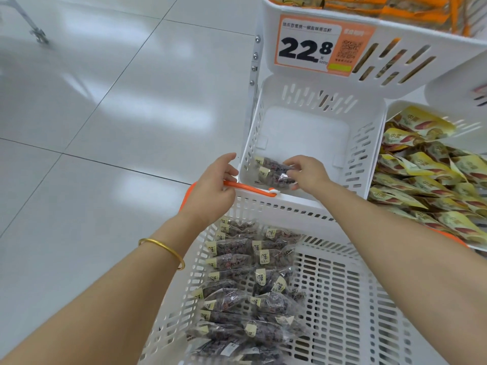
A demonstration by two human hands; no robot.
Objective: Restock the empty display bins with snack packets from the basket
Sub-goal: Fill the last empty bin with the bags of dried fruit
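Observation:
A white slotted basket (342, 280) with an orange handle (247, 187) sits below me, its left half holding several clear packets of dark snacks (237, 283). Just beyond it stands a white display bin (369, 143), bare except at its near left corner. There my right hand (307, 173) pinches a few dark snack packets (271, 171) low inside the bin. My left hand (213, 191) grips the orange handle at the basket's far rim, beside the bin's left corner.
An upper white bin (395, 48) with orange packets and a 22.8 price tag (316, 46) overhangs the display bin. To the right, a bin of yellow packets (427, 180). Grey tiled floor (92, 114) spreads to the left, with a cart wheel (39, 38) far off.

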